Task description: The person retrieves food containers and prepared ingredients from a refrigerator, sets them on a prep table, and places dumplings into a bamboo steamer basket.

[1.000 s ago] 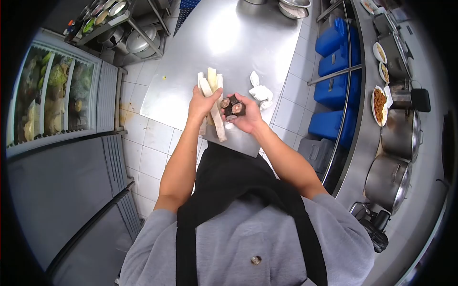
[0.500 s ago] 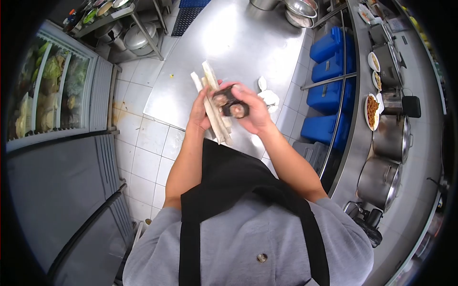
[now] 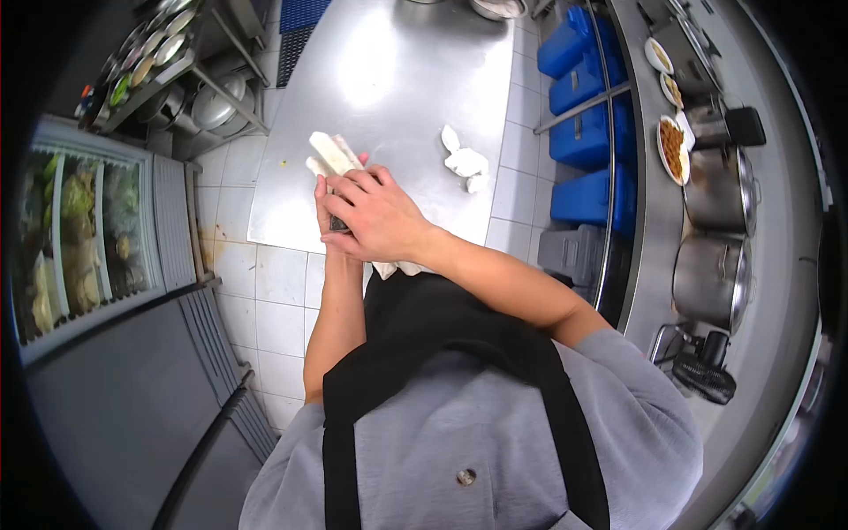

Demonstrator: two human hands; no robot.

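Several long pale sticks (image 3: 334, 154) lie across my left hand (image 3: 323, 208), which is mostly hidden under the right one. My right hand (image 3: 384, 215) rests over them, fingers curved round the bundle. A small piece of a dark roll (image 3: 337, 223) shows between the two hands; the rest of the dark rolls is covered. The lower ends of the sticks (image 3: 393, 268) stick out below my right wrist, near the black apron. On the metal table (image 3: 397, 115), right of the hands, lie crumpled white pieces (image 3: 466, 162).
Blue bins (image 3: 587, 132) stand beyond the table's right edge. A counter at the right holds a plate of brown food (image 3: 673, 150), large pots (image 3: 709, 278) and a small black fan (image 3: 705, 367). A glass-front fridge (image 3: 84, 230) is at the left.
My right hand has moved left with the dark rolls and now covers the sticks and my left hand. The sticks' upper ends tilt further left. The view has shifted.
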